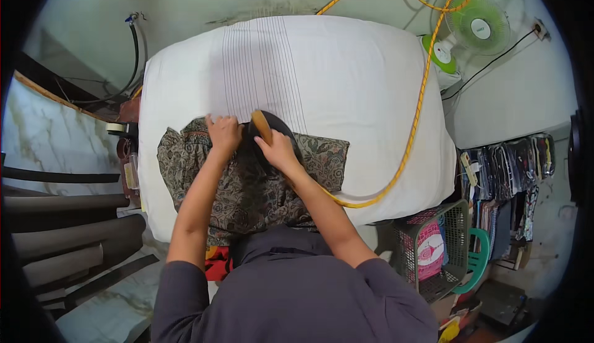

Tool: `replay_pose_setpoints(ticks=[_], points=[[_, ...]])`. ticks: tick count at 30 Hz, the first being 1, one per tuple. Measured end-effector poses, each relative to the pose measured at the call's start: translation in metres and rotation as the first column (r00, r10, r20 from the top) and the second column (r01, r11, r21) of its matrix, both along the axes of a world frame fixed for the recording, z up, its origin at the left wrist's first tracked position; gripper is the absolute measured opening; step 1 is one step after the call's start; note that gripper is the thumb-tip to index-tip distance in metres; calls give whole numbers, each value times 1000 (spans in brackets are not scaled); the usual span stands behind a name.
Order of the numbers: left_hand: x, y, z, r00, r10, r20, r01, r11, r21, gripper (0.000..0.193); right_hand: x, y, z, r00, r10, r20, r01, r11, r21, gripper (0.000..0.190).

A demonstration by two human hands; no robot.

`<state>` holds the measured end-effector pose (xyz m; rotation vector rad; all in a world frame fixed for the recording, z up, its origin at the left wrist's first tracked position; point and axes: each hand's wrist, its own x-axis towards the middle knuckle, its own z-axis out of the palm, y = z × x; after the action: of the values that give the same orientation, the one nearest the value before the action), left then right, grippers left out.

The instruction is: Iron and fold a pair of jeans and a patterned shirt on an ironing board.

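Observation:
A patterned garment (250,208) in grey-brown floral cloth lies over the near part of a padded table covered in a white sheet (357,83). My right hand (277,150) is closed around the wooden handle of a dark clothes iron (280,124), which stands on the garment near its far edge. To the left of the iron, my left hand (224,132) rests at the cloth's far edge, its fingertips touching the fabric; I cannot tell whether it pinches it. A yellow cord (415,134) curves from beside my right forearm across the sheet and up. My forearms hide part of the garment.
At the back right stands a green fan (480,27). Right of the table are a plastic basket (457,222) holding a pink item, a green chair (478,259) and hanging clothes (501,171). A tape roll (116,128) sits by the left edge, near dark rolls of material (83,236).

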<state>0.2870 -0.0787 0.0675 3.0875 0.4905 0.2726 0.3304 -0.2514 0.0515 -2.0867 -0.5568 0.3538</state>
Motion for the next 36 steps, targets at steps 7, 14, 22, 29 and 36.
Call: replay_pose_setpoints(ticks=[7, 14, 22, 29, 36], points=[[-69, -88, -10, 956, -216, 197, 245, 960, -136, 20, 15, 3, 10, 1000, -4, -6, 3, 991, -132, 31], [-161, -140, -57, 903, -428, -45, 368, 822, -436, 52, -21, -155, -7, 910, -415, -4, 412, 906, -93, 28], [-157, -139, -52, 858, -509, -68, 440, 797, -413, 27, 41, -187, 6, 783, -391, -483, 520, 838, 164, 26], [-180, -138, -55, 964, -191, 184, 257, 843, -473, 50, -75, -170, -18, 940, 331, -84, -341, 924, -172, 20], [-201, -128, -74, 999, -27, -47, 16, 973, -229, 66, -30, -144, 12, 981, 190, 32, -179, 961, -210, 23]])
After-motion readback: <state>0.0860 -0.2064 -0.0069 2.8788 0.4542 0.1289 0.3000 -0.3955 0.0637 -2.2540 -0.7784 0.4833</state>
